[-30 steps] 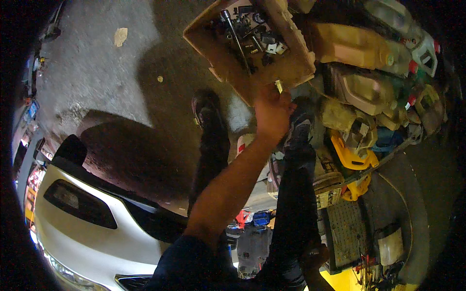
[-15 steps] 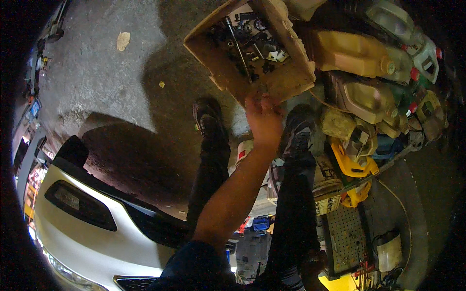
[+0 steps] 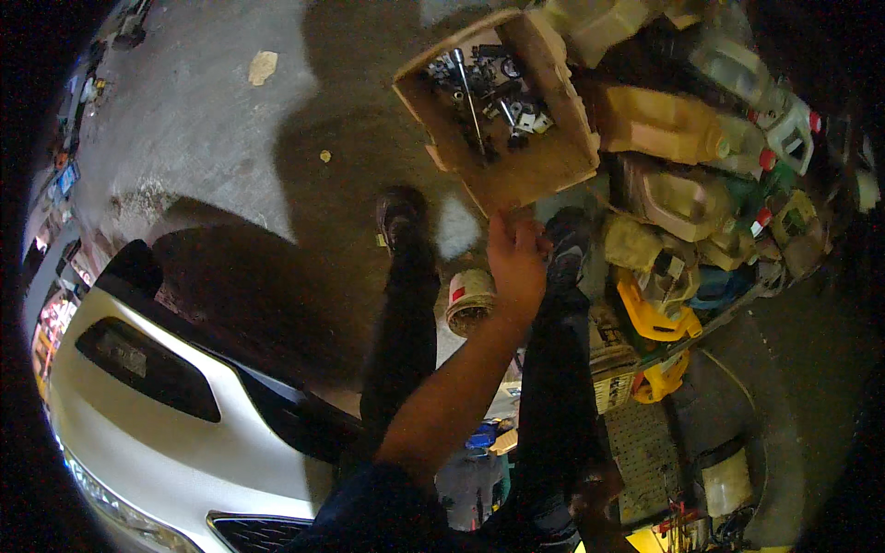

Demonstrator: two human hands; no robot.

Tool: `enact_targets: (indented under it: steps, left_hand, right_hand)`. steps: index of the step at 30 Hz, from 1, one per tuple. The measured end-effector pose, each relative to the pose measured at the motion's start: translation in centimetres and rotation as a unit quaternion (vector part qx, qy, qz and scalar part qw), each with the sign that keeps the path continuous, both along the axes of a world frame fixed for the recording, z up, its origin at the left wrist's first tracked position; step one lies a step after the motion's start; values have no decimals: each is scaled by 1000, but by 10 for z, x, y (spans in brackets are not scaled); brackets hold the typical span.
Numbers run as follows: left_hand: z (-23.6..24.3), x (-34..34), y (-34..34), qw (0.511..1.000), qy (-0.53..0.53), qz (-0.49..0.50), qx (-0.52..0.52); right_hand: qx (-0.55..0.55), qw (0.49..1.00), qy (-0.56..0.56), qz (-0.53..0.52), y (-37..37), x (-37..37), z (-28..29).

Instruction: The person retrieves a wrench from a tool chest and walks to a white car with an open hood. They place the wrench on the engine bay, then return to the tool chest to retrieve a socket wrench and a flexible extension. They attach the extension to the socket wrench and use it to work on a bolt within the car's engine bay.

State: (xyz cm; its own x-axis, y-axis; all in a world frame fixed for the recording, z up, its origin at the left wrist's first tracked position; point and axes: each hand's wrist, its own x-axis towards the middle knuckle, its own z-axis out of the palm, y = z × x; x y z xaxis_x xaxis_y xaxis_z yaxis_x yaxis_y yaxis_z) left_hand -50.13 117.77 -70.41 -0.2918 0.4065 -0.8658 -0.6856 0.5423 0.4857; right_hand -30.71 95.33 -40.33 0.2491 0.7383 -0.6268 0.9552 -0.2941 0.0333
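Observation:
A worn cardboard box sits on the floor past my feet, at the top centre. Inside lie many small dark and metallic parts, with a long thin metal extension bar across them. My left hand reaches between my legs to the box's near edge. Its fingers are bent and closed at that edge, their tips partly hidden. By my right knee at the lower edge, my right hand is dim, and its fingers cannot be made out.
Plastic jugs crowd the right side, with a yellow plastic container nearer. A white car's front fills the lower left. Between my legs stands a small dirty bucket. A perforated panel and a white container are lower right.
The box looks smaller and sits slightly nearer my feet. My left hand has drawn back with its near edge. The view has shifted, so the bucket shows more fully.

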Motion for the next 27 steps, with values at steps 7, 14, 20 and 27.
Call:
enact_targets:
  steps: [7, 14, 20, 27]
  left_hand:
    - [24, -26, -41, 998, -12, 8, -53]
    - [-6, -114, -152, 679, 276, -645, -219]
    - [92, -155, -256, 543, 401, -735, -60]
    - [166, -211, -156, 784, 268, -553, 90]
  right_hand:
    - [-28, 998, -35, -41, 18, -7, -1]
    - [-53, 997, -40, 32, 56, -26, -6]
    - [-147, 981, -75, 107, 127, -83, -2]
    - [-62, 968, 19, 244, 260, -157, 40]
